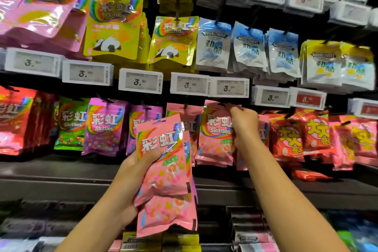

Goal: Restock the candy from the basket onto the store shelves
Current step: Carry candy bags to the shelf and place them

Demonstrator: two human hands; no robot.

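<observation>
Left hand (131,172) is clutching a stack of pink candy bags (163,174) low and nearest the camera, fingers wrapping the left edge, thumb across the front; at least two bags in the grip, lower one sagging below the palm. Bags are looking light, soft and crinkly, glossy film likely slippery, contents shifting inside; best taken at the flat top strip by the hang hole, where the film is stiffest.

Further up and to the right, right hand (243,120) is pinching the top of a pink bag (216,135) at its hook (222,105), apparently threading or steadying it. Same pink bags are hanging directly behind that grip.

Beyond, price tags (190,85) are lining the rail above; red bags (286,139) hanging to the right. Basket not in view.
</observation>
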